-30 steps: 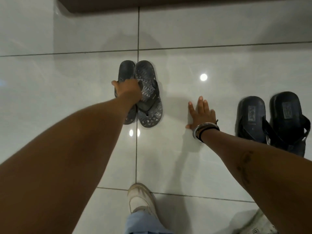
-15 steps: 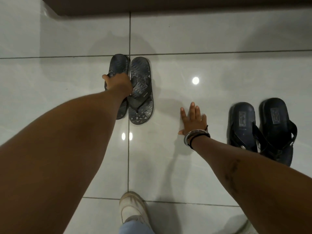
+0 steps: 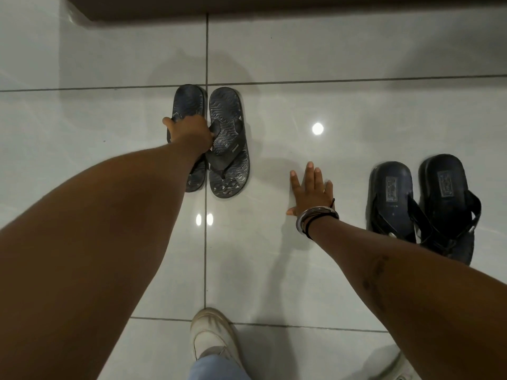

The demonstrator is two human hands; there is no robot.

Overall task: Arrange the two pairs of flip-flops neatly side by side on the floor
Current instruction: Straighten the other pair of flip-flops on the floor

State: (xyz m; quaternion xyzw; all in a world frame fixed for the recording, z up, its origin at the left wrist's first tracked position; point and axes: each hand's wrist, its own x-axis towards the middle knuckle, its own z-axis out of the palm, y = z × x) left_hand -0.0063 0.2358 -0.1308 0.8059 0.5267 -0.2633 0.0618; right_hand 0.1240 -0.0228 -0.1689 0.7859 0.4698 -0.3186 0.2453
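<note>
A grey wave-patterned pair of flip-flops lies side by side on the glossy white tiles. My left hand (image 3: pixel 190 134) is closed over the strap area of this pair, covering the middle of the left flip-flop (image 3: pixel 189 101) and touching the strap of the right one (image 3: pixel 229 149). A second, plain black pair sits apart at the right: one flip-flop (image 3: pixel 391 193) beside the other (image 3: pixel 445 196). My right hand (image 3: pixel 311 190) rests flat on the floor between the two pairs, fingers spread, holding nothing, bangles on its wrist.
A dark low ledge or furniture base (image 3: pixel 274 6) runs along the top of the view. My white shoes stand near the bottom, one in the middle (image 3: pixel 212 337) and one at the right corner (image 3: pixel 400 370). Bare tiles separate the two pairs.
The patterned pair has been straightened under my left hand and its two flip-flops now lie parallel. My right hand stays flat on the floor. The view shifted slightly.
</note>
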